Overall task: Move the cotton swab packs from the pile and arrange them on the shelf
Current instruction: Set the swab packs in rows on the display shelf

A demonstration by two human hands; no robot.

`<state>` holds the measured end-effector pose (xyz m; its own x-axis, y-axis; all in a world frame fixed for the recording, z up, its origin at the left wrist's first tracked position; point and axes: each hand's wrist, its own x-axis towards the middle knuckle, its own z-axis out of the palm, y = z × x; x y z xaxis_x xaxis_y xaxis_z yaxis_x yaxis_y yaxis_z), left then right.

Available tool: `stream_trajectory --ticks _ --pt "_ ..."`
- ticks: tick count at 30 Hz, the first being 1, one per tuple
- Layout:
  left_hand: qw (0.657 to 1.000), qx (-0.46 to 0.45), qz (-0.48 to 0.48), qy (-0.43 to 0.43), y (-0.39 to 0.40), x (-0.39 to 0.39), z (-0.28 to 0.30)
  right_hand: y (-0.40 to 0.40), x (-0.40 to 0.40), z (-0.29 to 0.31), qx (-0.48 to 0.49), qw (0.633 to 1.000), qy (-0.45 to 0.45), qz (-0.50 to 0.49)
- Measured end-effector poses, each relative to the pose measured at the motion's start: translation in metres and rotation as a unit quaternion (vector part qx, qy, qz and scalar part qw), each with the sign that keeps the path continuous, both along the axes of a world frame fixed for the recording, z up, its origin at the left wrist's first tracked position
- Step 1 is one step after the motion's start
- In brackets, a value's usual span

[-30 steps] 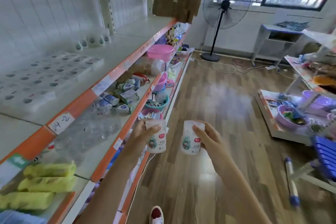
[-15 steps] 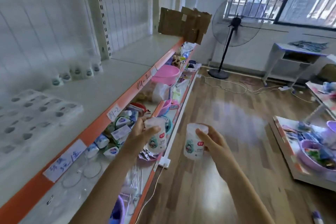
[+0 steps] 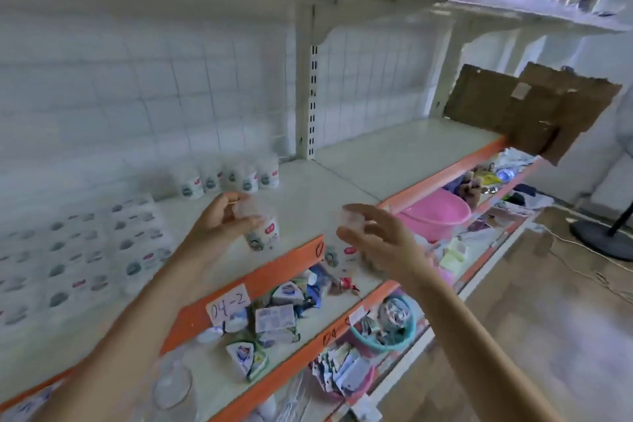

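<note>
The white shelf [image 3: 342, 178] lies just past my hands, with bare room to the right of the standing packs [image 3: 233, 176]. My left hand [image 3: 219, 219] grips one swab pack [image 3: 262, 229]; my right hand [image 3: 380, 236] grips another [image 3: 346, 252]. I should set both upright beside that row, back from the orange edge [image 3: 274, 271].

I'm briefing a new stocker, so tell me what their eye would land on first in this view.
First, the two hands at centre: the left hand grips a cotton swab pack over the white shelf, and the right hand holds a second pack at the shelf's orange edge. Behind them, a short row of packs stands by the back wall, and a pink basin glows on the tier below, to the right.
</note>
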<state>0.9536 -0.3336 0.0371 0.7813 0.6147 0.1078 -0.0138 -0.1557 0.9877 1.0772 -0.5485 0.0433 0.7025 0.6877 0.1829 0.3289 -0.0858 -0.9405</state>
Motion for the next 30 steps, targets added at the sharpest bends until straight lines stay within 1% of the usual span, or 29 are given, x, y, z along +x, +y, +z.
stream_trajectory --ticks 3,6,9,12,14,16,21,30 --pt "0.994 0.066 0.084 0.016 0.032 0.000 0.020 0.047 0.042 0.023 -0.007 0.996 -0.066 0.064" --pt "0.984 0.102 0.130 0.067 0.068 -0.002 0.030 0.103 0.070 0.042 -0.008 0.984 -0.131 0.119" --pt "0.978 0.099 0.137 0.119 0.106 -0.001 0.025 0.163 0.086 0.053 -0.027 0.969 -0.160 0.185" --pt "0.975 0.073 0.161 0.138 0.140 0.004 0.015 0.214 0.093 0.052 -0.100 0.947 -0.209 0.224" --pt "0.974 0.080 0.153 0.146 0.158 0.009 0.010 0.242 0.097 0.048 -0.143 0.928 -0.231 0.255" --pt "0.968 0.111 0.143 0.176 0.170 0.014 0.005 0.265 0.100 0.046 -0.173 0.912 -0.252 0.275" --pt "0.942 0.188 0.151 0.233 0.177 0.021 -0.001 0.307 0.109 0.039 -0.205 0.884 -0.281 0.312" --pt "0.919 0.241 0.193 0.245 0.169 0.031 -0.019 0.328 0.117 0.015 -0.236 0.837 -0.331 0.365"
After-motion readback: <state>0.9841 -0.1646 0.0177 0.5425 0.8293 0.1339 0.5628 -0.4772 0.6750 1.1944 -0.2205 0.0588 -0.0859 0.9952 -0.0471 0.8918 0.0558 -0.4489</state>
